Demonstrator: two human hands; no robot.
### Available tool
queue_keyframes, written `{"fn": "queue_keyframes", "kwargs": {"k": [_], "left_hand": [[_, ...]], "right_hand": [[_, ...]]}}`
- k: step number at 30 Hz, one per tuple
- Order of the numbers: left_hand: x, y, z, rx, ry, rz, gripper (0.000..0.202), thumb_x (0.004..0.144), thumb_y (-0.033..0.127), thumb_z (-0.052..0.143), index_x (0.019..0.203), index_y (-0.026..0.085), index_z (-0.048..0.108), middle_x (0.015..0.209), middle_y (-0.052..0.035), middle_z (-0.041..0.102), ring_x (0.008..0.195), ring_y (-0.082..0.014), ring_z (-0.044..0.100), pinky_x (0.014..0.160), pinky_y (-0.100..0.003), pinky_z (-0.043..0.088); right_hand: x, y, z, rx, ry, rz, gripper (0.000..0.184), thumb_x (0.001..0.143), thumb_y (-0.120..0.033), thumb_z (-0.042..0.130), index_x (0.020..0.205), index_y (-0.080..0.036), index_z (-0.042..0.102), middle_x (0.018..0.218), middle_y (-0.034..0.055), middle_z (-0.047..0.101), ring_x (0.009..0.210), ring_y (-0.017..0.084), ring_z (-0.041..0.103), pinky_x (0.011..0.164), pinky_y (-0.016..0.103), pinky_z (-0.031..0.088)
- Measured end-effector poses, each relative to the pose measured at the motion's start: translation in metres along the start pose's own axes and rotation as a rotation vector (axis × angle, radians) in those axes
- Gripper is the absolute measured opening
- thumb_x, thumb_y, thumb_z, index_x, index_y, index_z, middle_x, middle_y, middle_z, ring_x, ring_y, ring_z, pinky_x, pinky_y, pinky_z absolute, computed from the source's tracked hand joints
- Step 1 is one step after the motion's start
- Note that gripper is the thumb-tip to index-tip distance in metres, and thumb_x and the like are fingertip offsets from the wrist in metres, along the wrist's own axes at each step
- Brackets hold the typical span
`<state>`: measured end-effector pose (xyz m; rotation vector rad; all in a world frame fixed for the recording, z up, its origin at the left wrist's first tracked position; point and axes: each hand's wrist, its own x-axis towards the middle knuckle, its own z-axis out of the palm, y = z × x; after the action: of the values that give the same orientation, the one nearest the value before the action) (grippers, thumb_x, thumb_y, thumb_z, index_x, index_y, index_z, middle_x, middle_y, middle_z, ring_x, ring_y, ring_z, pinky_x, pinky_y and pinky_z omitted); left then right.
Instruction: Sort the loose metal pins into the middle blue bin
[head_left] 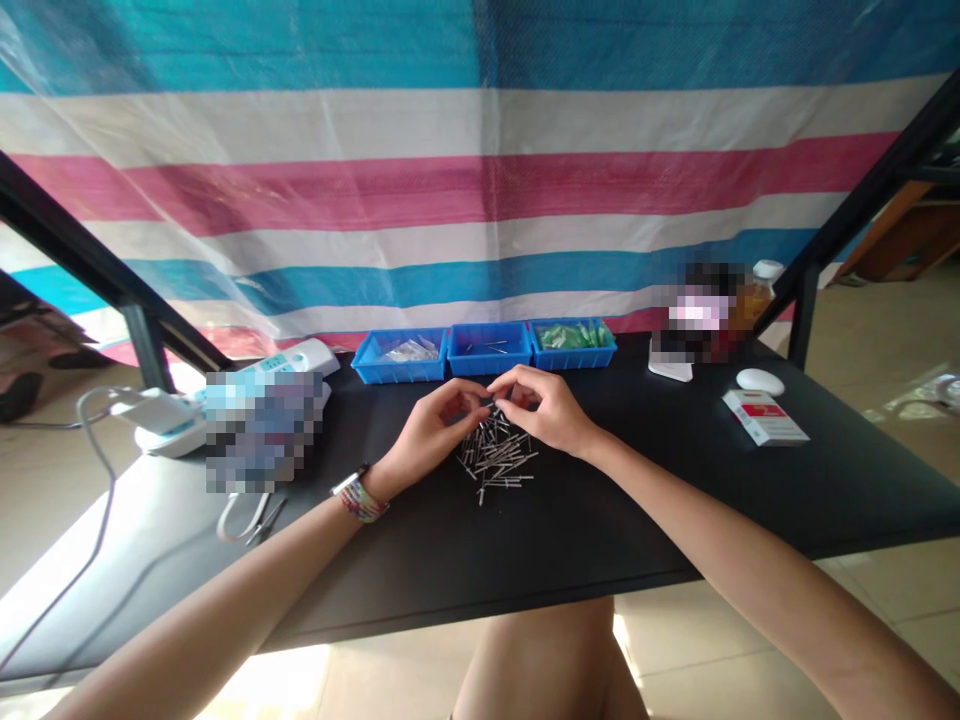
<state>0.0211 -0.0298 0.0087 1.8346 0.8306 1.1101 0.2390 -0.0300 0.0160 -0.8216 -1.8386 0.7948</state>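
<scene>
Above a loose pile of thin silver metal pins that look like blind rivets [501,458], my two hands meet with their fingertips close together. My left hand [441,422] has its fingers curled and its thumb and index finger closed in a pinch. The fingers of my right hand [553,412] are pinched too, beside the left fingertips. A small silver bit shows between the fingertips, but whether it is held or lies in the pile behind, I cannot tell. Just beyond my hands is a blue tray [490,366] with a few similar pins.
Left of the middle tray, another blue tray [399,374] holds clear plastic bags; a right one [574,360] holds green packets. A power strip [166,442] with cables is at the left. A small box [766,420] and a white mouse-shaped object [760,382] lie on the black table [600,540].
</scene>
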Motion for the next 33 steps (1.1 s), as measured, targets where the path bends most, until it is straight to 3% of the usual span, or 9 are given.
{"fn": "queue_keyframes", "kwargs": {"k": [7, 14, 19, 23, 28, 33], "left_hand": [[0.001, 0.000, -0.003, 0.005, 0.054, -0.024, 0.036, 0.087, 0.049, 0.084, 0.086, 0.018, 0.066, 0.084, -0.0023, 0.069, 0.078, -0.0166, 0.066, 0.074, -0.030, 0.056], [0.000, 0.004, -0.005, 0.006, 0.033, -0.031, 0.036, 0.086, 0.050, 0.084, 0.090, 0.018, 0.070, 0.088, -0.0042, 0.072, 0.082, -0.0183, 0.069, 0.080, -0.031, 0.058], [0.001, 0.008, -0.011, 0.049, 0.050, -0.002, 0.032, 0.089, 0.047, 0.081, 0.095, 0.017, 0.071, 0.090, -0.0048, 0.073, 0.083, -0.0180, 0.068, 0.080, -0.031, 0.058], [0.001, 0.006, -0.016, 0.139, 0.071, 0.051, 0.027, 0.094, 0.045, 0.076, 0.095, 0.018, 0.072, 0.093, -0.0057, 0.074, 0.086, -0.0191, 0.069, 0.082, -0.031, 0.056], [0.002, 0.001, -0.020, 0.295, 0.103, 0.077, 0.032, 0.099, 0.047, 0.069, 0.085, 0.018, 0.072, 0.084, -0.0042, 0.073, 0.079, -0.0182, 0.065, 0.075, -0.030, 0.052], [0.002, 0.002, -0.019, 0.323, 0.108, 0.054, 0.037, 0.099, 0.052, 0.067, 0.082, 0.019, 0.072, 0.082, -0.0041, 0.074, 0.078, -0.0193, 0.067, 0.073, -0.030, 0.052]], "right_hand": [[-0.001, -0.001, 0.000, -0.016, -0.022, 0.020, 0.005, 0.088, -0.025, 0.070, 0.089, -0.020, 0.071, 0.087, 0.0026, 0.066, 0.064, 0.013, 0.057, 0.059, 0.027, 0.046], [-0.001, 0.001, 0.003, -0.010, -0.006, 0.043, 0.009, 0.089, -0.028, 0.070, 0.086, -0.020, 0.070, 0.083, 0.0023, 0.066, 0.064, 0.013, 0.057, 0.058, 0.027, 0.046], [-0.001, 0.005, 0.001, 0.096, 0.032, 0.157, 0.020, 0.094, -0.039, 0.069, 0.088, -0.019, 0.068, 0.073, 0.0007, 0.065, 0.058, 0.014, 0.060, 0.057, 0.027, 0.047], [-0.001, 0.003, 0.001, 0.117, 0.043, 0.196, 0.028, 0.092, -0.046, 0.071, 0.087, -0.019, 0.068, 0.077, 0.0023, 0.068, 0.059, 0.014, 0.062, 0.056, 0.026, 0.048], [-0.001, 0.002, 0.005, 0.253, 0.052, 0.234, 0.026, 0.085, -0.042, 0.078, 0.094, -0.020, 0.067, 0.078, 0.0001, 0.068, 0.057, 0.013, 0.061, 0.055, 0.027, 0.050], [-0.005, 0.006, 0.008, 0.276, 0.033, 0.251, 0.023, 0.083, -0.037, 0.078, 0.089, -0.021, 0.064, 0.063, -0.0033, 0.062, 0.055, 0.014, 0.062, 0.056, 0.028, 0.051]]}}
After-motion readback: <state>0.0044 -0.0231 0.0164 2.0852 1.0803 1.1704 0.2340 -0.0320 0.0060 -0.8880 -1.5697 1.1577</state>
